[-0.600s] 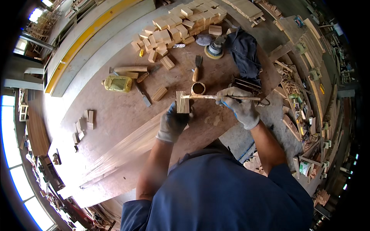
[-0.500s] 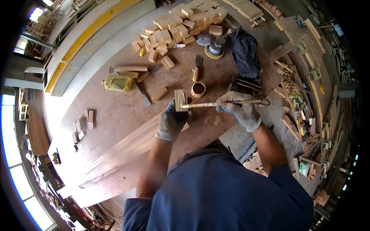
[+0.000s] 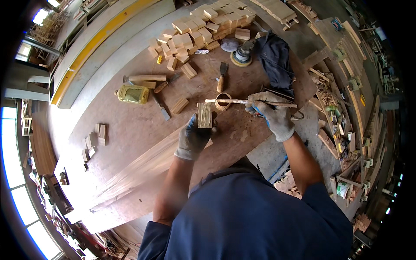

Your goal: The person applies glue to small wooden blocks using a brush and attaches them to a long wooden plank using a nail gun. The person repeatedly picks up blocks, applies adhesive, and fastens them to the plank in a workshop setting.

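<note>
While stick [image 3: 238,102] crosses over cup [image 3: 223,108], block [image 3: 204,115] edge near

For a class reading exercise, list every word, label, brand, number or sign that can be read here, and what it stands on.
No readable text shows.
Yellow bottle: no legible print.
White-and-green container: any print too small.
Wood block in the left hand: no lettering visible.

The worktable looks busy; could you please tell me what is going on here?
A gloved left hand holds a small wooden block, its upper face streaked. The gloved right hand holds a thin stick, which crosses over a round pot in this view, its tip near the block's far edge; I cannot tell whether they touch. More blocks lie heaped beyond.
</note>
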A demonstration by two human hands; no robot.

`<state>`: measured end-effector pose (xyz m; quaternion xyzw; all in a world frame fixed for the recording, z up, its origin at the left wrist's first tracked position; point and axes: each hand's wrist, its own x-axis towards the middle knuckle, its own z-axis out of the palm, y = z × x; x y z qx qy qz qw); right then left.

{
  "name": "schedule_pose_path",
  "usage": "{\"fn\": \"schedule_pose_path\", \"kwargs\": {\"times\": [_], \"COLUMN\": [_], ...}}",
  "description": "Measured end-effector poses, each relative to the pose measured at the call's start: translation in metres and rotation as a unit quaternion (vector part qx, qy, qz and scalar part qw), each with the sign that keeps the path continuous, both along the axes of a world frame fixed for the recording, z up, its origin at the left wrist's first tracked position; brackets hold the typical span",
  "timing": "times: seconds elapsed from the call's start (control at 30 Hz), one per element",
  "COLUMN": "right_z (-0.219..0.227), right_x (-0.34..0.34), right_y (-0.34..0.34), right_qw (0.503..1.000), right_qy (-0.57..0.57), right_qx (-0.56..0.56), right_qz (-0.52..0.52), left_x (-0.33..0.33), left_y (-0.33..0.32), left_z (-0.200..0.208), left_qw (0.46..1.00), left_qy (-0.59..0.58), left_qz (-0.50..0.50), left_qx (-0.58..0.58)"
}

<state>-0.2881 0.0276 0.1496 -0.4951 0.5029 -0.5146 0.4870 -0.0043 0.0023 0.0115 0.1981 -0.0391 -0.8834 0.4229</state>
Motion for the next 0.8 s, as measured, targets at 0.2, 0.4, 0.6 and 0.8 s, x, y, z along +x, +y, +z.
{"fn": "schedule_pose_path", "kwargs": {"times": [0.2,0.4,0.6,0.8], "right_z": [0.001,0.018,0.024,0.013], "right_x": [0.005,0.002,0.002,-0.003], "right_y": [0.002,0.01,0.01,-0.004], "right_qw": [0.995,0.978,0.995,0.996], "right_qy": [0.044,0.098,0.003,-0.029], "right_qx": [-0.059,-0.08,0.028,0.077], "right_qz": [0.06,0.164,0.091,0.015], "left_x": [0.002,0.006,0.003,0.009], "left_y": [-0.004,-0.007,-0.013,-0.013], "left_z": [0.002,0.004,0.01,0.003], "left_qw": [1.0,0.928,0.99,0.999], "left_qy": [0.006,-0.281,-0.102,-0.019], "left_qz": [0.011,0.008,0.016,0.004], "left_qx": [0.016,-0.242,-0.099,-0.05]}}
